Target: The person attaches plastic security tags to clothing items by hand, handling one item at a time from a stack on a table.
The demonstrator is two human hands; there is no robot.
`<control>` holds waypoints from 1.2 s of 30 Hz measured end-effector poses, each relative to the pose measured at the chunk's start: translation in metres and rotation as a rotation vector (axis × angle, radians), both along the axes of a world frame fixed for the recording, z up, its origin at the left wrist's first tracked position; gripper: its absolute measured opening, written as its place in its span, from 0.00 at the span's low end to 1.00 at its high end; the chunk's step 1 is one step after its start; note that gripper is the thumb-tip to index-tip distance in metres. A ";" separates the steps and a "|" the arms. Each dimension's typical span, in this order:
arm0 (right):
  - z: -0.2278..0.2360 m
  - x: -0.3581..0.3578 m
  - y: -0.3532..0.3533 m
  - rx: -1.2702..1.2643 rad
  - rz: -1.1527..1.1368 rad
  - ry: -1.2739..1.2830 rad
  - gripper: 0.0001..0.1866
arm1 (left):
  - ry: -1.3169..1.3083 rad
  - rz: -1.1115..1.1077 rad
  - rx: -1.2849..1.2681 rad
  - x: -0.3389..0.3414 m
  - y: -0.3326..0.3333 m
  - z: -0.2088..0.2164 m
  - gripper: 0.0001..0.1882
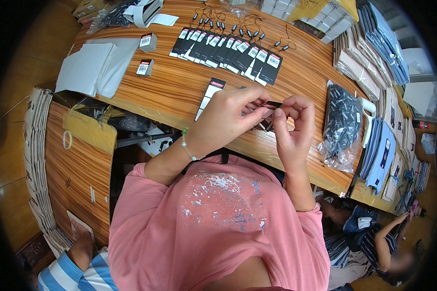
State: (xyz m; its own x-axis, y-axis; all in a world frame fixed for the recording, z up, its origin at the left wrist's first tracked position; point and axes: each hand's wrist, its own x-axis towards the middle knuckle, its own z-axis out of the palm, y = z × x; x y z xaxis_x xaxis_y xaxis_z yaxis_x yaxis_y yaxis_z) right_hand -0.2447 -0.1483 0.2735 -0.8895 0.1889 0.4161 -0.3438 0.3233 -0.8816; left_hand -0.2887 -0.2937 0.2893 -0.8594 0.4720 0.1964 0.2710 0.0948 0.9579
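Observation:
A small black card tag (272,104) is held over the table's near edge, in front of my chest. My left hand (228,114) is closed on it, pinching it between thumb and fingers. My right hand (296,126) has its thumb and curled fingers at the tag's right end. Partly behind my left hand lies another black tag with white panels (211,94). Beyond both hands, several black hang tags (228,51) with barcode stickers overlap in a row, their black strings stretching away. Two small stacks of barcode labels, one far (148,42) and one nearer (144,67), stand to the left.
White sheets (86,68) lie at the left. At the right are a clear bag of black strings (343,119), a white handle (368,119) and folded garments (381,150). Small white boxes (325,26) stand far right. Other people sit lower left (77,271) and lower right (378,242).

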 end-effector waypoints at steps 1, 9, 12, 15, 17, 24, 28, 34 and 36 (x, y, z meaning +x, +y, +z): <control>0.000 -0.001 0.001 -0.006 0.007 0.004 0.10 | 0.001 -0.003 0.002 0.000 0.000 0.000 0.09; 0.002 -0.002 0.001 0.020 0.021 -0.026 0.10 | 0.316 0.028 -0.161 -0.001 -0.001 -0.002 0.07; -0.002 -0.002 0.004 -0.226 0.105 -0.095 0.11 | 0.553 0.050 -0.220 -0.001 -0.001 0.002 0.07; 0.000 0.001 0.005 -0.504 0.207 -0.161 0.13 | 0.695 0.057 -0.231 -0.002 -0.001 0.002 0.07; -0.002 0.001 0.004 -0.478 0.190 -0.101 0.12 | 0.693 0.054 -0.225 -0.003 -0.001 0.005 0.07; -0.013 0.001 0.007 -0.268 0.090 0.079 0.12 | 0.714 0.075 -0.191 -0.001 0.005 0.010 0.07; -0.002 -0.007 0.019 -0.603 0.326 -0.230 0.12 | 0.985 0.106 -0.299 -0.012 0.000 0.012 0.08; -0.005 -0.010 0.025 -0.860 0.443 -0.395 0.06 | 1.187 0.046 -0.372 -0.023 0.000 0.011 0.09; -0.004 -0.010 0.026 -1.001 0.490 -0.450 0.05 | 1.232 0.010 -0.355 -0.026 0.002 0.007 0.08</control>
